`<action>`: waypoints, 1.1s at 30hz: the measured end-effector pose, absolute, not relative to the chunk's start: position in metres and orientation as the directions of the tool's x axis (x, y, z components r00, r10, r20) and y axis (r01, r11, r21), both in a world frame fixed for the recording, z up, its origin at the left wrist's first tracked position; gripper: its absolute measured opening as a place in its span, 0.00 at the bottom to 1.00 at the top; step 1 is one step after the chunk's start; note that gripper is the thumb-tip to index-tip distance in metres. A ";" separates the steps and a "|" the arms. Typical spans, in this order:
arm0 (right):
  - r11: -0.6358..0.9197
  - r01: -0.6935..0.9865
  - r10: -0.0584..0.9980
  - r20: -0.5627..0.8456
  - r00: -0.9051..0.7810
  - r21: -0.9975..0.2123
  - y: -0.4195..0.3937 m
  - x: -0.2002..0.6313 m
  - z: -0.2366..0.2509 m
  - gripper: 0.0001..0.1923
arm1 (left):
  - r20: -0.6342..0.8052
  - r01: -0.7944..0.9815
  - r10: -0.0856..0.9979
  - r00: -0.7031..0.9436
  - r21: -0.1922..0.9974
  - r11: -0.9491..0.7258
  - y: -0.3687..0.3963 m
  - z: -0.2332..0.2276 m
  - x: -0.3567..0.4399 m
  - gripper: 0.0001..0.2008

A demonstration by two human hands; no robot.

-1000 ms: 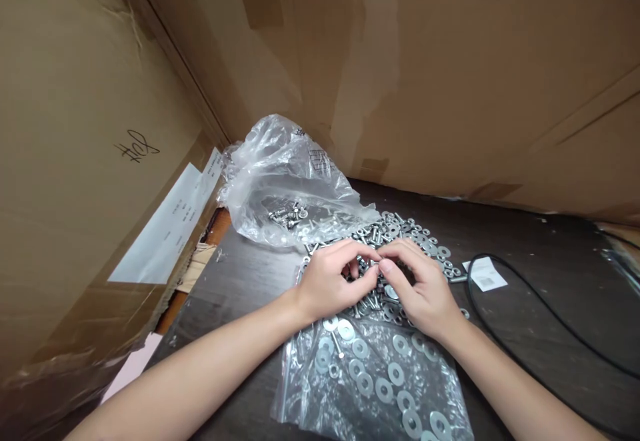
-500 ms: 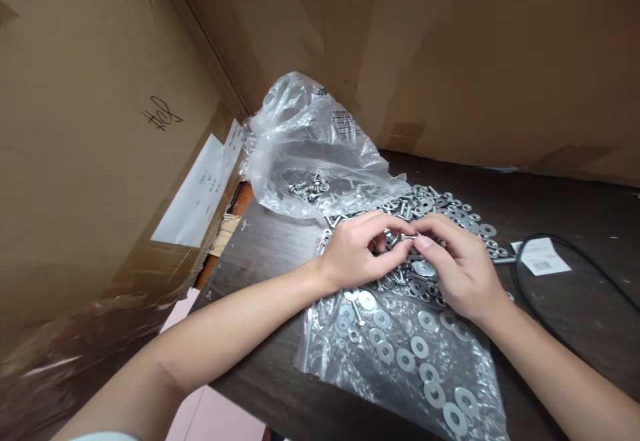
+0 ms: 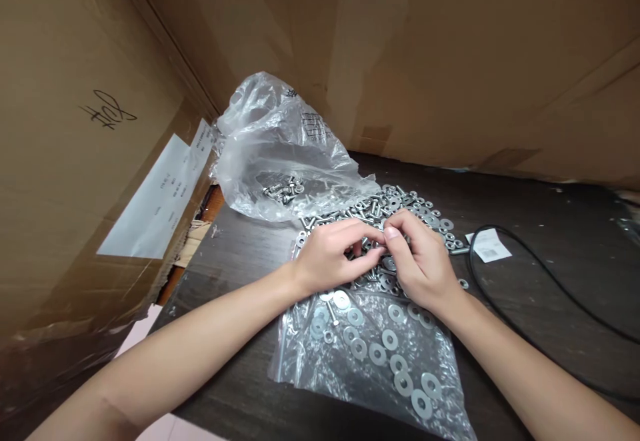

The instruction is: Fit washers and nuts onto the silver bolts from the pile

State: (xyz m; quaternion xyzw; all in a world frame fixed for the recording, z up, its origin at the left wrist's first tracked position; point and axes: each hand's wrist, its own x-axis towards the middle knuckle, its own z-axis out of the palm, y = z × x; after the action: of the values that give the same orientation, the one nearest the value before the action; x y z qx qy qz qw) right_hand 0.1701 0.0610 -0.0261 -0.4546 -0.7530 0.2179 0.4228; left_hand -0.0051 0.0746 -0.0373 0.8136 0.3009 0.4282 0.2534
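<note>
My left hand and my right hand meet fingertip to fingertip over a heap of small silver metal bolts and nuts on the dark wooden table. The fingers of both hands are curled narrow around something tiny between them; what it is I cannot tell. Just under my wrists lies a clear plastic zip bag with flat silver washers. Behind the heap is a crumpled clear plastic bag holding a few bolts. A black cable and a small white paper label lie to the right, brown cardboard boxes around.
</note>
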 end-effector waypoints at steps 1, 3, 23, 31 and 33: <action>0.487 0.498 0.873 0.428 -0.236 -0.718 0.061 0.171 -0.026 0.09 | 0.548 0.269 0.711 0.441 0.674 -0.688 0.075 -0.037 -0.005 0.05; 0.484 0.487 0.875 0.409 -0.259 -0.727 0.060 0.171 -0.026 0.07 | 0.555 0.261 0.732 0.395 0.696 -0.669 0.075 -0.036 -0.005 0.05; 0.444 0.437 0.896 0.393 -0.209 -0.782 0.061 0.174 -0.027 0.19 | 0.612 0.253 0.666 0.426 0.626 -0.737 0.076 -0.035 -0.005 0.05; 0.489 0.406 0.867 0.378 -0.325 -0.772 0.060 0.173 -0.025 0.13 | 0.555 0.267 0.728 0.403 0.689 -0.674 0.075 -0.034 -0.005 0.05; 0.519 0.418 0.851 0.409 -0.328 -0.745 0.061 0.173 -0.027 0.19 | 0.578 0.257 0.691 0.435 0.655 -0.710 0.075 -0.035 -0.006 0.04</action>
State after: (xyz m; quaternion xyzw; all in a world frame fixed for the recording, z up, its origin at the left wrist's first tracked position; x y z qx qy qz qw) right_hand 0.1727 0.0613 -0.0266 -0.4121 -0.7703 0.2655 0.4078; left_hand -0.0057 0.0754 -0.0346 0.8111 0.2922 0.4442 0.2439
